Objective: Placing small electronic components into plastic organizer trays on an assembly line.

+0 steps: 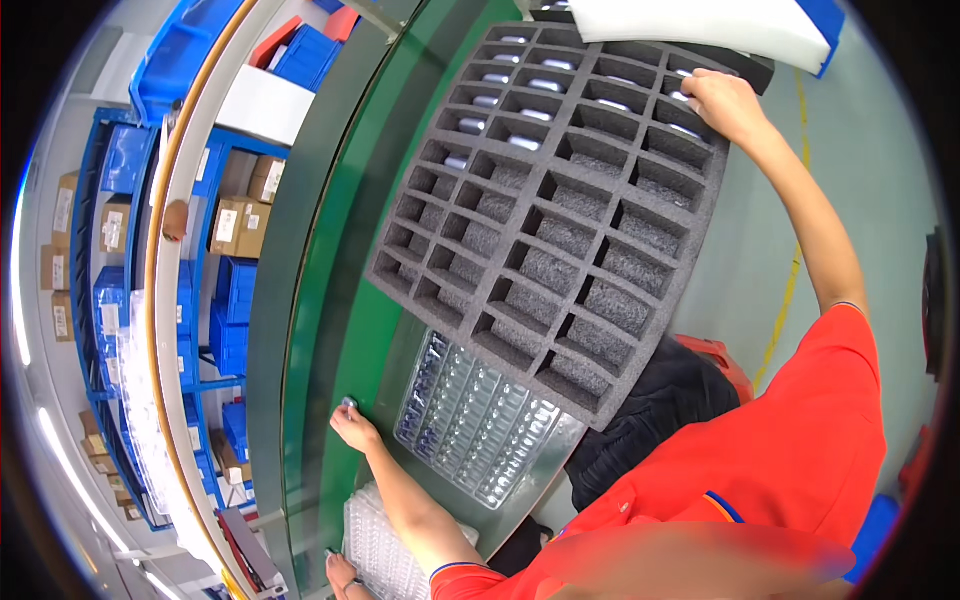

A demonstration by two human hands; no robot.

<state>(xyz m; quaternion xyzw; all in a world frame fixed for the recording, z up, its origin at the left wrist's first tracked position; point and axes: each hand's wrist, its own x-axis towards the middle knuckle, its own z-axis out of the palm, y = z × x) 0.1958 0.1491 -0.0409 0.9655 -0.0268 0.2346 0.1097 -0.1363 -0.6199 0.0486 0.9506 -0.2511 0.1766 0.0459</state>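
A large dark grey foam tray [527, 190] with rectangular compartments stretches across the upper middle. Silvery, shiny pieces [524, 143] lie in several of its far compartments; the nearer ones show bare foam. At its far right corner, my right hand [725, 103] has its fingers bent down into a compartment beside silvery pieces; what they grip is hidden. My left hand [355, 428], over the green surface [350, 340], pinches a small, round metallic piece [348, 402]. Just right of it lies a clear plastic blister tray [475, 420], partly under the foam tray.
Another clear ridged tray [375, 540] lies at the lower edge, beside another person's hand [341, 572]. White foam [700, 22] sits beyond the foam tray. Dark cloth [650, 410] is at its near right. A curved rail [157, 250] and blue shelving with boxes [240, 227] stand left.
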